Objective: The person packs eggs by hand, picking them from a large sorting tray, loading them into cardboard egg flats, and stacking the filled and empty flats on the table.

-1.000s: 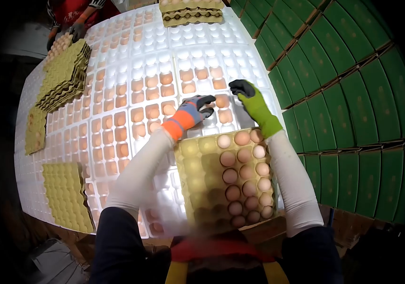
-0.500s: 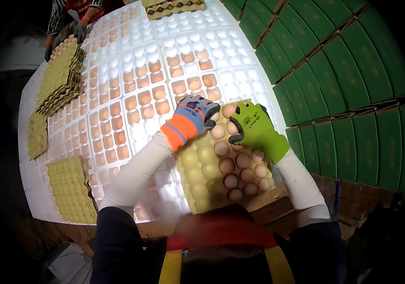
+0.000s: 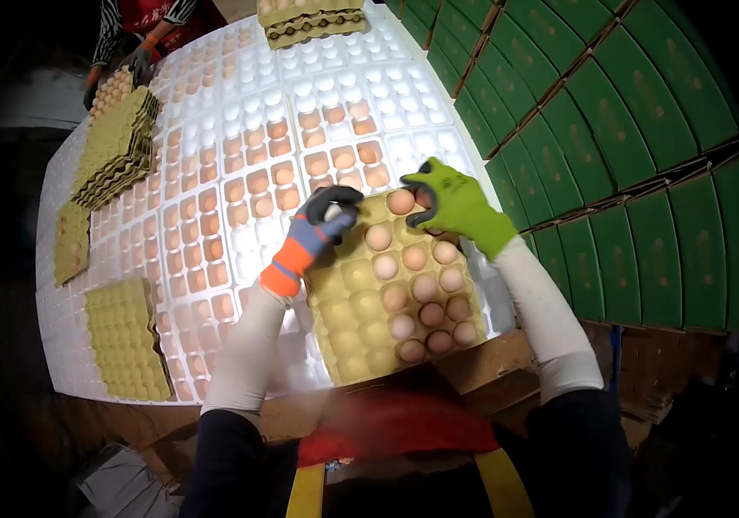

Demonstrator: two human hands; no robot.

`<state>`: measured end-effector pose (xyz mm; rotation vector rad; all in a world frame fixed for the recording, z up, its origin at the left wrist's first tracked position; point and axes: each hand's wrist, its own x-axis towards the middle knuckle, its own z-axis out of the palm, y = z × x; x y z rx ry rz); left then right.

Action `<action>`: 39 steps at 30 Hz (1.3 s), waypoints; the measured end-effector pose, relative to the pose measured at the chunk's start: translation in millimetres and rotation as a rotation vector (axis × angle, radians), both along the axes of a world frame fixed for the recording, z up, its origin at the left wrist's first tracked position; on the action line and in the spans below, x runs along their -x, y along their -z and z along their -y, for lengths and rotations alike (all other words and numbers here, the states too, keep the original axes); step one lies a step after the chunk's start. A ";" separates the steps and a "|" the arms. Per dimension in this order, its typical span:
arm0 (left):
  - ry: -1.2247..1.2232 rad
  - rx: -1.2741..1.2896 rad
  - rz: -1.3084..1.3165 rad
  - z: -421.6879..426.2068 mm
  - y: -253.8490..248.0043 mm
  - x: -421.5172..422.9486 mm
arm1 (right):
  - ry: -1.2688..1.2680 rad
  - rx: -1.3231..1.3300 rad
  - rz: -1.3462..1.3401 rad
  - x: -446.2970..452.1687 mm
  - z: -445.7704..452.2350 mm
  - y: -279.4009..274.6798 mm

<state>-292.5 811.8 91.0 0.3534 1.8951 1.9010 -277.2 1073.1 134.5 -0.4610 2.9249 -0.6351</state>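
My left hand (image 3: 322,226), in a grey and orange glove with black fingertips, curls around a pale egg (image 3: 334,211) left of the far edge of a yellowish pulp egg tray (image 3: 339,332). Fingers partly cover that egg. Over the tray's far right corner, my right hand (image 3: 457,205), in a green glove, has thumb and fingers bent around a brown egg (image 3: 424,198), mostly hidden. Several brown eggs (image 3: 424,287) sit in the tray's right side, and one egg (image 3: 401,202) rests at its far edge. The left cups hold no eggs.
White lit moulded trays (image 3: 253,233) with eggs cover the table. Pulp trays lie stacked (image 3: 115,147) and flat (image 3: 128,341) at left, with another stack (image 3: 316,26) at the far end. Green boxes (image 3: 594,164) line the right. A co-worker's gloved hands (image 3: 136,65) are far left.
My left hand has moved left off the pulp tray with an egg. My right hand has shifted toward the tray's far right corner. Two cups near the far edge have lost their eggs.
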 end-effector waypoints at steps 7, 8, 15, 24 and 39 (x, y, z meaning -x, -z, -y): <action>0.158 1.062 -0.611 -42.5 -22.1 -16.9 | 0.011 0.608 0.138 21.3 -50.6 11.4; 0.087 0.916 -0.482 -33.7 -27.6 -19.5 | 0.215 0.828 0.429 13.5 -68.9 7.8; -0.200 -0.325 0.239 -13.7 -30.6 -64.3 | -0.037 0.327 0.083 23.0 -76.2 34.7; 0.197 1.353 -0.568 -70.4 -30.9 -77.1 | -0.103 -0.078 0.086 42.0 -58.8 29.3; -0.200 1.074 -0.333 -44.6 29.7 175.8 | 0.294 0.211 -0.125 191.7 -58.7 112.8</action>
